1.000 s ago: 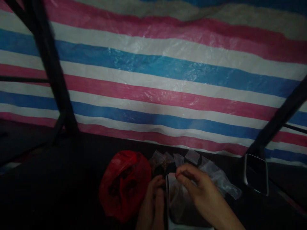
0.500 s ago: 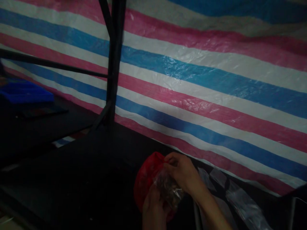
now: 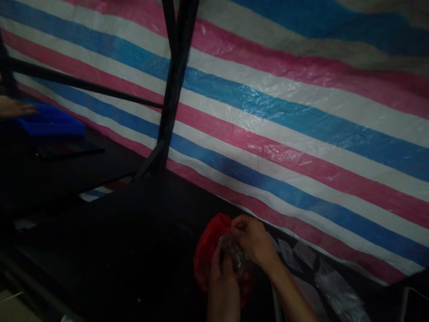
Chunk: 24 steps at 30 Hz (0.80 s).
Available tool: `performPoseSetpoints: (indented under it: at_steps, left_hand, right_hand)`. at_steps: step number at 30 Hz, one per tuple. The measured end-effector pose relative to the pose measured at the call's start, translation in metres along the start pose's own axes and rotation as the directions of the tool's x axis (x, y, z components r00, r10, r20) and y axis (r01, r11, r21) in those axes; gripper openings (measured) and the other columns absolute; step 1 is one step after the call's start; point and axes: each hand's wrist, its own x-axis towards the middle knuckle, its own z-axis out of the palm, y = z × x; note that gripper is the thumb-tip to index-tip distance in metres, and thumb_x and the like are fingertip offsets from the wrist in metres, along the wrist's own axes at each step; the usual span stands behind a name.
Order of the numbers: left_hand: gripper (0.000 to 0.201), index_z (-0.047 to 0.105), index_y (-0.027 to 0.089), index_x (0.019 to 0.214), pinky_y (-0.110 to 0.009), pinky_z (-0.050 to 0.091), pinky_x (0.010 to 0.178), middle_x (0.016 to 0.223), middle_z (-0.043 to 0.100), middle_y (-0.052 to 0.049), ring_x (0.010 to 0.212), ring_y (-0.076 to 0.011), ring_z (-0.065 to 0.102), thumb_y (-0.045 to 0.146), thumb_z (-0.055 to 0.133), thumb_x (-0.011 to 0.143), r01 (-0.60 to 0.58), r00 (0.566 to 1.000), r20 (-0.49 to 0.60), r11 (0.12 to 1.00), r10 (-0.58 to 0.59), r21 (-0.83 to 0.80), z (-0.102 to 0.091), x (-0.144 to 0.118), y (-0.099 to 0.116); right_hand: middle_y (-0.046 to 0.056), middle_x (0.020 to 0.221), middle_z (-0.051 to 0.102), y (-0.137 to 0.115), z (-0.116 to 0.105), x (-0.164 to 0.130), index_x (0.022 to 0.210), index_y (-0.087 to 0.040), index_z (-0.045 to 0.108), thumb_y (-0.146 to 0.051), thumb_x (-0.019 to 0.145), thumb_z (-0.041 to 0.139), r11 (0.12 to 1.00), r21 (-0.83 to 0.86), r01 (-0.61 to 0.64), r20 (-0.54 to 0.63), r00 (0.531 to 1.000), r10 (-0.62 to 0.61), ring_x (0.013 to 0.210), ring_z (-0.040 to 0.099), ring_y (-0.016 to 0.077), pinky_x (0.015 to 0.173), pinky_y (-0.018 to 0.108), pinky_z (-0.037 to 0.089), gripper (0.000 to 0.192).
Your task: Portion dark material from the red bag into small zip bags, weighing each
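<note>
A red bag (image 3: 205, 257) of thin, soft-looking material lies on the black table (image 3: 147, 210). With fingers pinched, my right hand (image 3: 254, 238) grips its far right edge. My left hand (image 3: 224, 275) is at the near side of the bag, its fingers closed on a crinkled clear plastic bag (image 3: 237, 258). That clear bag sits at the red bag's mouth, between my two hands. Its contents are too dark to make out, and my left hand hides part of it.
Several clear plastic packets (image 3: 338, 286) lie to the right of my right forearm. A striped plastic sheet (image 3: 284, 129) hangs behind the table. A black metal post (image 3: 174, 89) rises at the back. Farther left, another person's hand (image 3: 15, 107) is beside a blue tray (image 3: 53, 120).
The clear plastic bag has shifted up and left, further over the red bag, along with my left fingers. My right hand keeps its pinch. Another person's hand has appeared at the blue tray.
</note>
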Motion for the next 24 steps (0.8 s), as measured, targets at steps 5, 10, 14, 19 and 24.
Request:
performPoseSetpoints:
  at_steps: [5,10,14,19,24]
  left_hand:
    - [0.071,0.024,0.020,0.166,-0.021,0.046,0.042,0.055,0.068,0.003,0.041,-0.0186,0.067,0.030,0.051,0.101,0.037,0.999,0.004,0.998,-0.037,0.043,0.003,-0.009,0.008]
    - [0.082,0.012,0.027,0.170,-0.025,0.053,0.047,0.058,0.070,0.003,0.040,-0.0190,0.069,0.029,0.054,0.099,0.022,0.999,0.041,0.998,-0.024,0.057,-0.004,-0.006,0.015]
    - [0.090,0.009,0.028,0.170,-0.028,0.057,0.051,0.067,0.077,-0.001,0.043,-0.0201,0.071,0.028,0.059,0.095,-0.003,0.998,0.062,0.999,0.000,0.044,-0.006,-0.003,0.015]
    - [0.091,0.007,0.026,0.170,-0.023,0.049,0.042,0.059,0.071,0.003,0.043,-0.0204,0.071,0.024,0.059,0.095,-0.050,0.996,0.071,0.997,0.045,0.063,-0.004,-0.006,0.014]
    - [0.082,0.011,0.021,0.169,-0.022,0.046,0.043,0.053,0.069,0.005,0.040,-0.0182,0.068,0.022,0.053,0.099,-0.073,0.995,0.075,0.989,0.063,0.127,-0.003,-0.013,0.015]
  right_hand:
    - [0.002,0.076,0.077,0.004,-0.001,-0.003,0.080,-0.021,0.072,-0.012,0.079,0.062,1.000,0.000,0.016,0.025,1.000,-0.016,0.069,0.070,0.0189,0.064,0.027,0.047,0.013]
    - [0.002,0.082,0.078,0.003,-0.001,-0.004,0.086,-0.021,0.073,-0.015,0.081,0.063,0.999,0.018,0.048,-0.008,0.999,-0.047,0.075,0.072,0.0193,0.067,0.027,0.049,0.012]
    - [0.003,0.080,0.077,-0.002,0.002,0.001,0.085,-0.021,0.072,-0.013,0.081,0.062,0.998,0.044,0.054,-0.030,0.998,-0.052,0.074,0.072,0.0196,0.068,0.029,0.049,0.013]
    - [0.003,0.079,0.076,-0.008,0.006,0.002,0.084,-0.021,0.073,-0.013,0.078,0.063,0.992,0.093,0.080,-0.036,0.996,-0.077,0.073,0.070,0.0200,0.068,0.029,0.049,0.014]
    - [0.002,0.080,0.075,-0.004,0.005,-0.007,0.091,-0.021,0.073,-0.023,0.080,0.064,0.978,0.187,0.096,-0.074,0.994,-0.083,0.074,0.070,0.0203,0.068,0.030,0.051,0.014]
